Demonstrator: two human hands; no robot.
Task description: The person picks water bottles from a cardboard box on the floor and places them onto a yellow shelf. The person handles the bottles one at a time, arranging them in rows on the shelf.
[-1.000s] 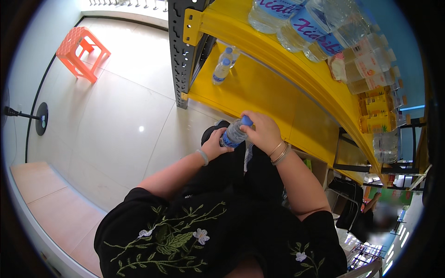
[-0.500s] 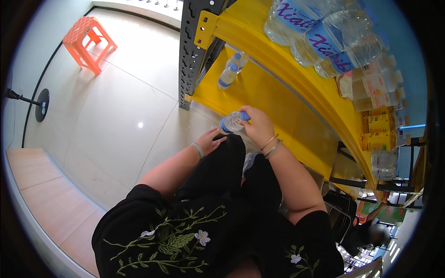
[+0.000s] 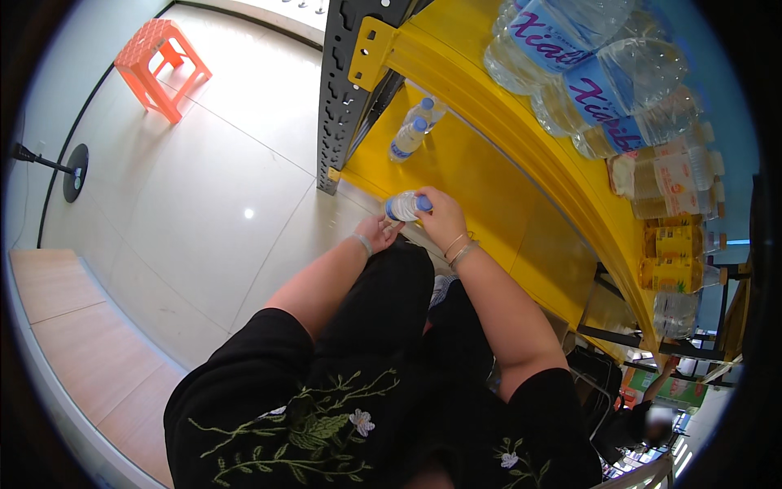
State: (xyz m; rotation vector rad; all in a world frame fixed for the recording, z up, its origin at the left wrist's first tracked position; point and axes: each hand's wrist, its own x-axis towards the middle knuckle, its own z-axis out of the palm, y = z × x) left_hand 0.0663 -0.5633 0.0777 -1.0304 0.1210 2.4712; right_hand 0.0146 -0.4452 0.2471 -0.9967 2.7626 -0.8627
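Note:
A small clear water bottle (image 3: 402,207) with a blue cap and blue label lies nearly level above my knees, at the front of the yellow lower shelf (image 3: 489,213). My right hand (image 3: 445,218) is closed on its cap end. At the base end, my left hand (image 3: 378,231) has its fingers curled against the underside of the bottle; part of that grip is hidden. Farther back on the lower shelf, two similar bottles stand close together, the nearer bottle (image 3: 407,139) partly covering the farther bottle (image 3: 424,107).
A dark perforated rack post (image 3: 332,106) rises at the shelf's left end. The yellow upper shelf (image 3: 521,110) holds large water bottles (image 3: 607,90) and yellow-labelled bottles (image 3: 674,273). An orange stool (image 3: 159,69) stands far left. Another person (image 3: 631,424) is at lower right.
The bottle has moved slightly up in view and tilted more level. My left hand has come up and right, its fingers now against the bottle's lower end. My right hand stays at the cap end.

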